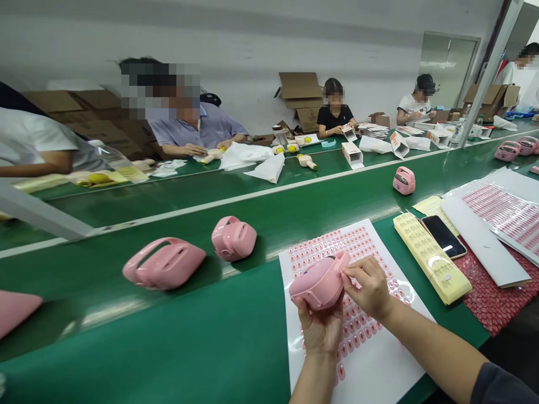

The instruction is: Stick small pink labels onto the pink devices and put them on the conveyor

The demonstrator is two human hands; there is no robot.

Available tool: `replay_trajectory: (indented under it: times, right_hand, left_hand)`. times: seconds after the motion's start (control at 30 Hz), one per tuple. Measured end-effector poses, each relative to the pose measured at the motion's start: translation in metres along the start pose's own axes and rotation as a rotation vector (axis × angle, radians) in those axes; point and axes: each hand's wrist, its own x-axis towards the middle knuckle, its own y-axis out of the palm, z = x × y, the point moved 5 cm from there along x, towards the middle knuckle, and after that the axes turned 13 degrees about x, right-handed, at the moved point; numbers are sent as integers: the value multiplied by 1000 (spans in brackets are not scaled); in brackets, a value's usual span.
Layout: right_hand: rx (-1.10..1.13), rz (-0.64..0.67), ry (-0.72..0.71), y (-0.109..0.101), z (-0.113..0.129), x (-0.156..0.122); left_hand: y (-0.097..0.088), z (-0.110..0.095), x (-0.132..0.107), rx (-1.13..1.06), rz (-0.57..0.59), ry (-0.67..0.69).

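Taking the pink unit [315, 283] as the dial's centre, twelve o'clock being the top of the view, we are noting obstructions first: our left hand [322, 331] is covering the unit's underside, and most of its fingers are disappearing behind it; our right hand [370, 289] is partly masking the handle end [343, 260]; the unit and both hands are hiding the middle of the sticker sheet [379, 376]; towards nine o'clock, a pink case [19, 314] is being cut off by the view's edge; the print on the yellow label strip [432, 261], at three o'clock, is proving too small to read.

Regarding orientation, the unit's long axis is running from eight o'clock to two; its broad, rounded end is facing eight, its handle end is pointing to two; we are holding it above the sheet, on the near side of the green belt [303, 207].

Regarding grip, the left hand is clamping the unit from below, its thumb lying along the near side; the right thumb and forefinger are meeting at the handle end; whether they are pinching it, merely pressing, or holding something thin, we are unable to tell.
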Motion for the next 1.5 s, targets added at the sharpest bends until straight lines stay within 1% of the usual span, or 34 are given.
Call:
replay_trajectory:
  times: [0.1,0.2,0.33,0.43,0.57,0.73,0.9,1.07,1.27,1.4,1.5]
  right_hand:
    - [21,-22,-29,-2,-1,-2]
    - [59,-22,-48,-4,-1,-3]
    - [100,-39,-38,-6,-4,-4]
    - [102,-74,-9,-8,-8,-6]
    - [72,-119,-13,-10,-12,-7]
    - [73,-103,-59,-10,-13,-6]
    - [52,-61,-85,-10,-15,-7]
    - [33,-40,-62,-10,-16,-5]
    - [-39,-1,-22,-12,-16,0]
    - [-97,16,-16,-14,-17,4]
    - [-126,19,-18,-15,-18,5]
  left_hand:
    - [3,3,0,-70,67,-39]
    - [9,4,1,-99,130,-41]
    - [17,6,2,-51,180,-30]
    - [20,7,3,11,206,-16]
    - [14,11,3,22,197,-15]
    - [6,16,3,-44,165,-51]
    - [9,19,4,-65,189,-73]
    - [12,22,6,-64,231,-77]
    - [11,25,9,-43,184,-77]
    - [14,26,11,22,190,-52]
    - [18,27,12,56,200,-67]
